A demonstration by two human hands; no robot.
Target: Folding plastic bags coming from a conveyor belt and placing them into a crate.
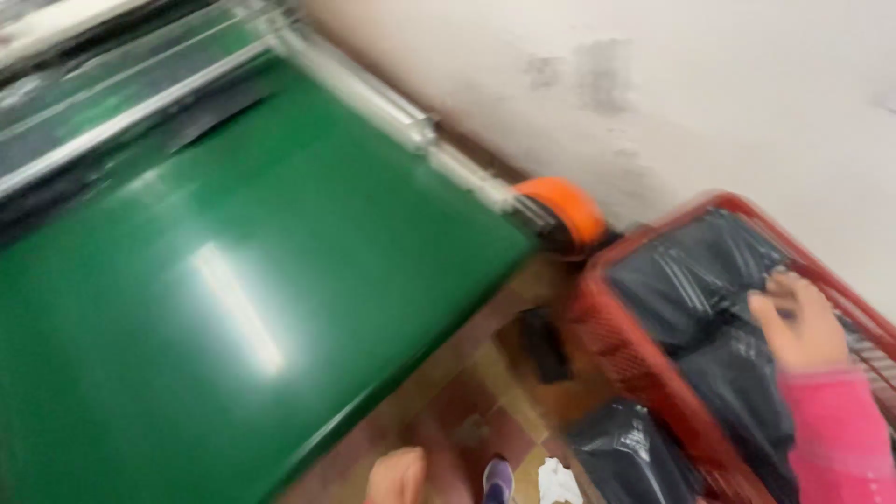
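Black bags [709, 280] fill a red basket [635, 359]. The right hand [801, 322], in a pink sleeve [840, 439], lies on top of them with fingers spread and curled over the shiny plastic. The picture is too blurry to tell if it grips. Only a bit of the left hand [397, 474] shows at the bottom, far from the basket, and you cannot tell how it is held. A big green belt [205, 308] lies left of both hands, with an orange cap [563, 207] at its corner. One more black bag [625, 453] sits low between the hands.
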